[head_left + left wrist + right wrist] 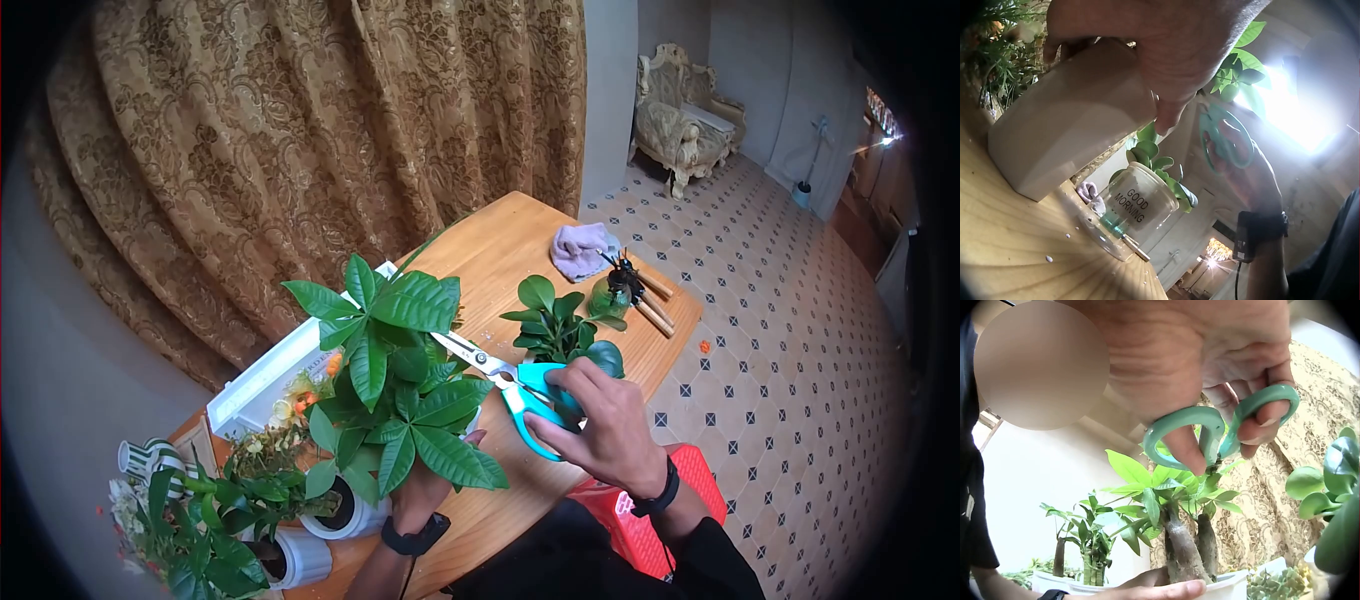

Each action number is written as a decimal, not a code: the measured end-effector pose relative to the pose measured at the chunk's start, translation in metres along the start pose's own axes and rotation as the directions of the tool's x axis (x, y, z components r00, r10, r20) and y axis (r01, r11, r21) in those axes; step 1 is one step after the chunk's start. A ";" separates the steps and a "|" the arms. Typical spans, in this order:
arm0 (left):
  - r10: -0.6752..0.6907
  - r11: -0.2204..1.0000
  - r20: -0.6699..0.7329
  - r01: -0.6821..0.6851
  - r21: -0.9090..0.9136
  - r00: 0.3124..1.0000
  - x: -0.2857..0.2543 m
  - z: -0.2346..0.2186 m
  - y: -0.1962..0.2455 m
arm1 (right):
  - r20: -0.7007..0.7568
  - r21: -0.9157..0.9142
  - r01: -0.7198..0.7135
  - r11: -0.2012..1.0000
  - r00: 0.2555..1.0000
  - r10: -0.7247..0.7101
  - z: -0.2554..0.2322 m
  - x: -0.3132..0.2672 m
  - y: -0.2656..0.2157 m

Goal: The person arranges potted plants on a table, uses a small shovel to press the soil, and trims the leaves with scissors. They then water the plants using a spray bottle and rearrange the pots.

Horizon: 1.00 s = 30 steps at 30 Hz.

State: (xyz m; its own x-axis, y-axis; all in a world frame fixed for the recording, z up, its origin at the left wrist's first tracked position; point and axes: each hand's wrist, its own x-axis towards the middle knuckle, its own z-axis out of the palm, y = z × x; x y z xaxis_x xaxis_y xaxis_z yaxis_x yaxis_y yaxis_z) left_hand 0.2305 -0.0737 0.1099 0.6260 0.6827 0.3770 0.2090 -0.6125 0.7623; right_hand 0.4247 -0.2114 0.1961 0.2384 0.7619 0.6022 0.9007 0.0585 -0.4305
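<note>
My right hand (612,432) holds a pair of scissors (506,376) by their turquoise handles, the thumb through one ring and fingers through the other. The blades are parted, their tips at the leaves of a potted plant (368,368). In the right wrist view this plant shows thick woody trunks (1184,544) under glossy green leaves. My left hand (420,497) grips its plain white pot (1079,115) at the rim; the left wrist view has the pot tilted in the frame. Leaves cover much of that hand in the head view.
A small round-leaved plant (552,325) stands right of the scissors in a clear "GOOD MORNING" pot (1138,197). Behind it lie a lilac cloth (580,250) and wooden-handled tools (655,315). More potted plants (225,515) crowd the left, near a white planter box (262,385). A red stool (700,480) stands below the table.
</note>
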 end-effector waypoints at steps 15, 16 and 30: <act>0.039 0.995 0.004 -0.040 0.087 0.999 -0.006 0.006 -0.020 | 0.099 0.050 0.069 0.996 0.992 -0.074 -0.036 0.004 -0.008; 0.039 0.995 0.003 -0.039 0.088 0.999 -0.006 0.006 -0.021 | 0.100 0.051 0.070 0.996 0.992 -0.075 -0.037 0.005 -0.008; 0.042 0.995 -0.030 -0.039 0.093 0.999 -0.004 0.005 -0.013 | 0.104 0.065 0.054 0.996 0.993 -0.061 -0.041 0.001 -0.009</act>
State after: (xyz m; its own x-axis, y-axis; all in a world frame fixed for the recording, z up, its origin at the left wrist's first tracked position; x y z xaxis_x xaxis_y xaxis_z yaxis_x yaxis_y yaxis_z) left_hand 0.2290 -0.0707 0.0953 0.6115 0.6678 0.4243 0.2536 -0.6734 0.6944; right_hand 0.4321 -0.2378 0.2282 0.1440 0.8199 0.5542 0.8866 0.1418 -0.4402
